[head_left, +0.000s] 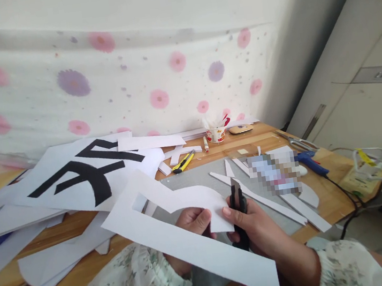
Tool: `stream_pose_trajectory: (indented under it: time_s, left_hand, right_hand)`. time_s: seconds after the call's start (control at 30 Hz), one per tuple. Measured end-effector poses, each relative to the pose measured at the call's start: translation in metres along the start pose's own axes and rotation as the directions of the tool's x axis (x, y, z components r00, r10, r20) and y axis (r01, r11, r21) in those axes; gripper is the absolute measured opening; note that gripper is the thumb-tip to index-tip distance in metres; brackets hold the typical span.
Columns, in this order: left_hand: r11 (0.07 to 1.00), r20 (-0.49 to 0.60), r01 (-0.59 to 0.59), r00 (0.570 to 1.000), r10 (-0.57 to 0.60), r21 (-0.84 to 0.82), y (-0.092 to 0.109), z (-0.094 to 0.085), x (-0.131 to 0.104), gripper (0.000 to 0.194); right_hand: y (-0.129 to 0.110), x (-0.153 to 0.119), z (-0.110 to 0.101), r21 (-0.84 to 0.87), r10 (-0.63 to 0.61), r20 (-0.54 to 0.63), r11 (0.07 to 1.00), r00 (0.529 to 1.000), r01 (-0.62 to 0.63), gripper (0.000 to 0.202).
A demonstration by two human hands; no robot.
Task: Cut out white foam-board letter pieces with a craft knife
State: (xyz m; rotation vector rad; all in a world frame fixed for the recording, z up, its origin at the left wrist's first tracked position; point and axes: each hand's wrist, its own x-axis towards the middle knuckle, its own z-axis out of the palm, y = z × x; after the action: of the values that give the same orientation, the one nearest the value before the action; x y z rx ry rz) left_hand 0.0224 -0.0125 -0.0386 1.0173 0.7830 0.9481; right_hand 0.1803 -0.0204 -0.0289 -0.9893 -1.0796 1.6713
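A white cut-out piece of board or thick card [187,245], with a long straight bar and a curved arm, is held up in front of me. My left hand [194,220] is closed on its curved arm, the thumb lying on the face. A black utility knife [237,198] is gripped in my right hand [257,223], its blade pointing up. The right thumb also touches the end of the curved arm. Below both hands lies a grey cutting mat [195,175], partly covered by the cut-out. The fingers behind the piece are hidden.
Left are white sheets, one with black character shapes [99,175]. A yellow utility knife [184,162] and a paper cup [216,134] stand toward the wall. White strips [259,197], a blue glue gun [311,164], scissors [297,141] and a power strip [359,176] lie right.
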Motion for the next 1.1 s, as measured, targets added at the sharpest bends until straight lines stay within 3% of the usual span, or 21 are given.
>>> stream_pose_trajectory:
  time_s: [0.17,0.4,0.67,0.73,0.83,0.87,0.93,1.0,1.07,1.1]
  left_hand:
    - [0.999,0.049,0.006,0.999,-0.008,0.038,-0.001,-0.001,0.001,0.056]
    - [0.998,0.216,0.051,0.975,-0.058,0.036,-0.008,-0.017,0.009,0.06]
    - [0.997,0.337,0.078,0.938,-0.073,0.0,0.002,-0.021,0.009,0.046]
    - [0.998,0.278,0.046,0.96,-0.031,-0.049,0.003,-0.029,0.012,0.039]
    - [0.989,0.08,-0.029,0.996,0.041,-0.148,0.012,-0.047,0.017,0.035]
    - [0.987,0.081,-0.019,0.996,0.032,-0.161,0.017,-0.052,0.019,0.039]
    - [0.983,0.256,0.072,0.966,-0.026,-0.17,0.026,-0.059,0.018,0.055]
    - [0.978,0.454,0.194,0.88,-0.137,-0.082,0.033,-0.059,0.015,0.065]
    - [0.957,0.548,0.285,0.792,-0.268,0.056,0.035,-0.052,0.01,0.063]
    - [0.945,0.555,0.311,0.77,-0.315,0.105,0.035,-0.048,0.008,0.06]
  right_hand:
    - [-0.001,-0.004,-0.004,0.028,0.019,0.032,0.999,0.999,-0.02,0.039]
    - [0.0,-0.001,-0.004,0.098,0.022,0.122,0.995,0.992,-0.034,0.037]
    - [-0.013,0.005,-0.008,0.063,0.006,0.163,0.998,0.987,-0.016,0.033]
    - [-0.022,0.004,-0.015,0.033,0.007,0.23,0.999,0.973,-0.015,0.032]
    - [-0.036,0.005,-0.026,-0.013,0.012,0.282,1.0,0.959,-0.009,0.032]
    - [-0.038,0.006,-0.029,-0.03,0.018,0.287,0.999,0.958,-0.01,0.032]
    - [-0.039,0.009,-0.032,-0.088,0.048,0.312,0.996,0.949,-0.021,0.031]
    - [-0.035,0.014,-0.033,-0.182,0.105,0.374,0.983,0.921,-0.038,0.03]
    - [-0.028,0.019,-0.032,-0.261,0.165,0.448,0.964,0.879,-0.047,0.03]
    - [-0.025,0.021,-0.031,-0.284,0.188,0.477,0.957,0.858,-0.051,0.03]
